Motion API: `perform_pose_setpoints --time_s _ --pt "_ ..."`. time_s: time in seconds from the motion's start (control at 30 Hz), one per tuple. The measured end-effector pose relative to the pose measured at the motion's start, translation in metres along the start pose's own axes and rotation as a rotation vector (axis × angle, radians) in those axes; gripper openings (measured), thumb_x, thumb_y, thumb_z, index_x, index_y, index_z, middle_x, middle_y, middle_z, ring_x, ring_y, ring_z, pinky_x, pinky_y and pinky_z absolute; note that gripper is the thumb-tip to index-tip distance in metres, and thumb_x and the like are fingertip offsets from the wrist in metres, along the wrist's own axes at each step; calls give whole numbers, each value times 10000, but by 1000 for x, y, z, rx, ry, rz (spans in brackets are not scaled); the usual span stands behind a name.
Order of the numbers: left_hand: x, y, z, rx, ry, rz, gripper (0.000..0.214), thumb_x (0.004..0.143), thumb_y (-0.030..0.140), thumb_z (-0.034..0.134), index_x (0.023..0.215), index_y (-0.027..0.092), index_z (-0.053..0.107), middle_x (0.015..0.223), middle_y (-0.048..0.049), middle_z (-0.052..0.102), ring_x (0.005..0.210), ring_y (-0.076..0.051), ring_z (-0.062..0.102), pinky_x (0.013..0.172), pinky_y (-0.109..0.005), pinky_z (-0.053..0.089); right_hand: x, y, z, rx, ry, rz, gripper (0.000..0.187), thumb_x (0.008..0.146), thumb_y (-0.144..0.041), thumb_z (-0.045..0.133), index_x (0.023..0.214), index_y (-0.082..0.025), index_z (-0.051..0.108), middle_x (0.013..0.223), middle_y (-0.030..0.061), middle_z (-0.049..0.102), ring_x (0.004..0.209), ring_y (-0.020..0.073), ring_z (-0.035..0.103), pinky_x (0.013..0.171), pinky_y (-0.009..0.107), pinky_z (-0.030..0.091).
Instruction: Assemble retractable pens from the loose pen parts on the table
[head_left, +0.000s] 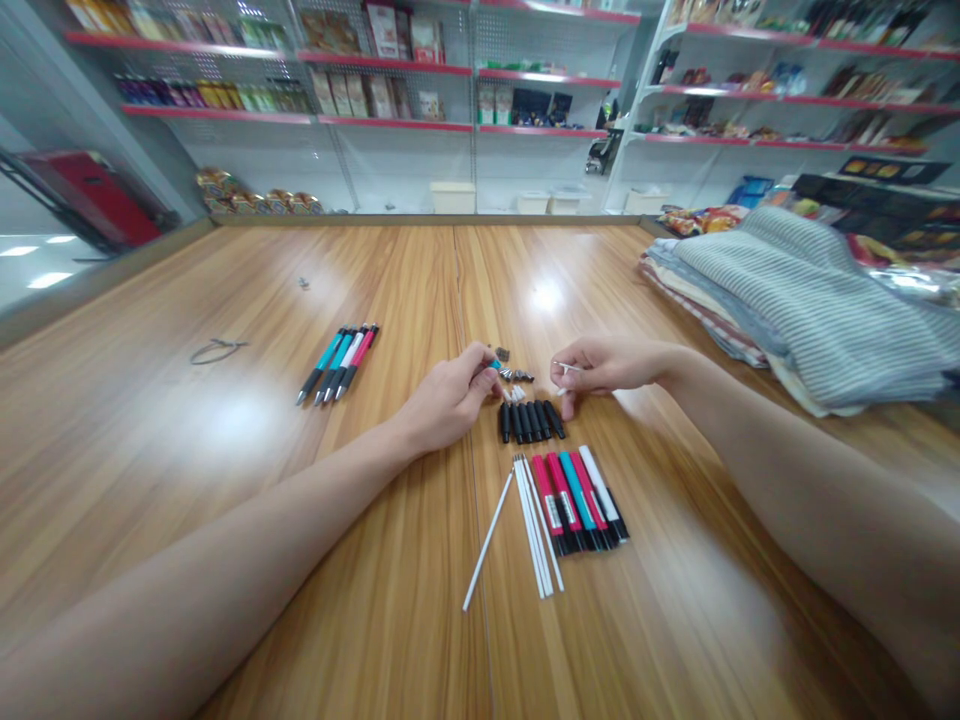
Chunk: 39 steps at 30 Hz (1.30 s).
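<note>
My left hand (454, 397) is closed in a pinch on a teal pen barrel (496, 365), mostly hidden by the fingers. To its right, my right hand (600, 368) pinches a thin white pen refill (568, 366), its tip pointing left. Between the hands lie small silver pen tips (516, 376), little white pieces (515, 394) and a cluster of tiny springs (502, 354). Just below is a row of black grips (531, 422). Closer to me, white refills (534, 530) lie beside pink, teal and white pen barrels (577, 497).
Several assembled pens (337, 365) lie on the left of the wooden table (225, 500), near a grey cable tie (216, 350). Folded cloths (810, 290) are stacked at the right, with packaged goods behind. Stocked shelves (390, 62) stand beyond the table's raised edge.
</note>
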<state>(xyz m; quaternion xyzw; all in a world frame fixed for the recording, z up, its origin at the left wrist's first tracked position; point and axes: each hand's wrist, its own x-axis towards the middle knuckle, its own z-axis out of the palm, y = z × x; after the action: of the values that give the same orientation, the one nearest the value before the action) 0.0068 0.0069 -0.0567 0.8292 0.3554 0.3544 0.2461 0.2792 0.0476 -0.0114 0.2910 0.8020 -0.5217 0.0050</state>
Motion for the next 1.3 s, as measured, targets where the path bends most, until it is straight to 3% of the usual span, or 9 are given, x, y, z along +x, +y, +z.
perform_pose_setpoints --time_s 0.1,0.2,0.27,0.43,0.67,0.87,1.17,1.3 --pt "0 -2 1 9 31 28 181 963 328 429 1068 200 501 817 -17 677 734 -138 641 714 -263 473 6 -2 4 -119 191 -91 375 954 -502 446 847 -143 455 752 51 658 541 53 466 515 186 305" --pt "0 -3 1 43 75 49 192 944 325 472 1069 192 532 812 -21 661 729 -134 630 706 -253 472 20 -5 18 -316 585 -187 289 991 -411 378 883 -152 453 671 7 603 606 72 514 615 190 359" --pt "1 -3 1 64 98 59 191 934 316 495 1065 187 548 833 -24 662 736 -129 625 702 -243 465 30 -8 31 -430 767 -221 241 994 -360 353 911 -159 455 645 -12 563 587 75 505 616 192 355" --pt "1 1 0 95 140 109 172 916 285 535 1049 185 577 845 -7 660 728 -101 599 688 -207 439 44 -9 54 -724 962 -248 195 977 -335 390 975 -164 483 727 6 581 586 88 508 566 207 291" --pt "1 6 0 113 137 134 232 926 348 519 1059 182 611 825 -5 661 664 -84 550 658 -193 415 42 -12 59 -929 988 -278 231 994 -352 378 1007 -165 512 837 41 656 661 110 578 567 226 297" --pt "-1 8 -1 109 99 194 241 936 338 488 1053 167 610 754 9 618 588 -66 483 602 -183 385 44 -14 63 -905 983 -420 182 982 -344 431 983 -177 504 832 22 663 700 104 608 600 214 348" --pt "-4 8 -3 42 80 276 183 927 242 502 1075 161 572 782 5 614 629 -71 513 622 -186 404 37 -14 69 -763 898 -501 207 941 -331 487 1079 -179 468 730 -12 601 607 80 546 573 204 341" --pt "-4 8 -5 16 44 307 196 896 197 525 1076 153 590 883 -41 650 761 -110 587 713 -221 454 37 -14 68 -757 898 -486 178 946 -326 457 1048 -181 474 714 -6 601 604 89 545 583 212 357"
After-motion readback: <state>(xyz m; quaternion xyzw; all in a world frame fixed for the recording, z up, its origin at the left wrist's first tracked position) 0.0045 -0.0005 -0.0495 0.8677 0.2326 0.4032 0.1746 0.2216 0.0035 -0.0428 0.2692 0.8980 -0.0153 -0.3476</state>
